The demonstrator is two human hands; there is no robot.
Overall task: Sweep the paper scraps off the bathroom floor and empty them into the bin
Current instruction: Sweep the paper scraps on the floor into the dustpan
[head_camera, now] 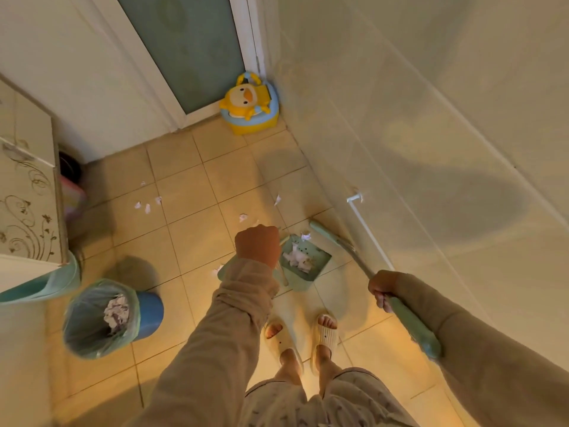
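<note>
My left hand [258,244] is closed in a fist over the dustpan's handle, which it hides. The green dustpan [320,262] rests on the tiled floor in front of my feet and holds a heap of white paper scraps [298,258]. My right hand [381,288] grips the green broom handle [412,326]; the broom head [326,234] lies by the wall, just beyond the pan. Loose scraps [147,206] lie scattered on the tiles further out, one scrap [277,199] near the wall. The blue bin [101,318], lined with a green bag, stands at my left with crumpled paper inside.
A yellow duck potty [249,103] sits in the far corner by the door [184,41]. A patterned cabinet [27,195] lines the left side with a green basin [58,282] beneath. The tiled wall [431,118] runs close on the right. My slippered feet [304,334] stand behind the pan.
</note>
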